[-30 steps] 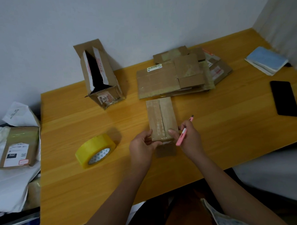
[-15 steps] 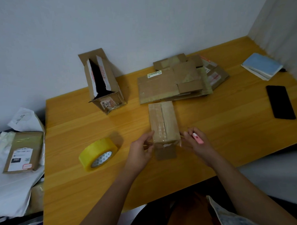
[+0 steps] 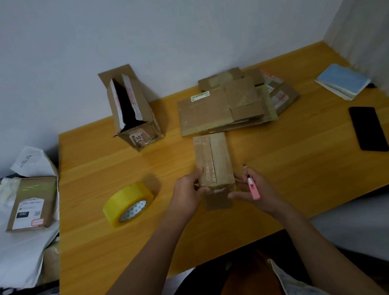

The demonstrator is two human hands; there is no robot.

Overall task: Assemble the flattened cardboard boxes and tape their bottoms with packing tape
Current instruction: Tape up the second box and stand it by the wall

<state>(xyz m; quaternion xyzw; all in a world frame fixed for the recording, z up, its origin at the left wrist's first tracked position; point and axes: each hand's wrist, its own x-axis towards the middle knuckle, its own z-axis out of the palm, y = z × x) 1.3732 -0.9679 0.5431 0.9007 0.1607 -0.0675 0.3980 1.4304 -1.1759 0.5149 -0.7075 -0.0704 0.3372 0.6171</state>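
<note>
Between the hands, the small cardboard box (image 3: 212, 161) looks light, stiff, crushable; left hand (image 3: 188, 190) grips its near corner, right hand (image 3: 254, 190) pinches a pink cutter (image 3: 252, 188). Best held by its side walls.

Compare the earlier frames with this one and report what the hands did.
The right hand slid from the small box's top near corner down its right side, pink cutter still held, thumb now at the near taped end. The left hand keeps gripping the box's left near corner. Box, tape roll and flattened boxes stayed put.
</note>
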